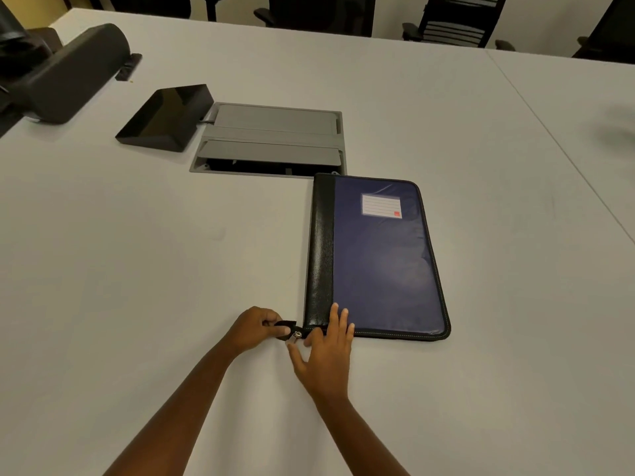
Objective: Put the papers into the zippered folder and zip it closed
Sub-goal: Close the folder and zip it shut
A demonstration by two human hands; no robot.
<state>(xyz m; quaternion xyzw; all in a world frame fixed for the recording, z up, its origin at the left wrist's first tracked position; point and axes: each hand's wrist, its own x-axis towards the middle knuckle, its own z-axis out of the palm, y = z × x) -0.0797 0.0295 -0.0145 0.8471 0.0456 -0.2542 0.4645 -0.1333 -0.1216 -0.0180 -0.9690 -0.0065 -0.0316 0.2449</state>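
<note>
Folder: the zippered folder lies flat and closed on the white table, right of centre, its long side running away from the person and its far end just beside the grey hatch.
Cover: dark blue front with a black textured strip down its left side; a white lined label with a small red mark sits near the far end.
Papers: none show outside the folder; what is inside cannot be seen.
Zipper: the metal slider sits at the near left corner of the folder, with a short black tab of zipper tape sticking out to the left of it.
Left hand: the left hand is clenched, pinching the black tab between thumb and fingers, just left of the corner.
Right hand: the right hand is released, fingers spread and flat, fingertips resting on the near edge of the folder at the black strip; its thumb points left toward the slider, close to it, but contact is not clear.
Arms: both forearms are bare and come in from the bottom edge.
Hatch: a grey cable hatch is set into the table, its near flap slightly raised.
Other things: a black slanted device stands just left of the hatch; a dark padded armrest reaches over the far left of the table; dark office chairs stand along the far side.
</note>
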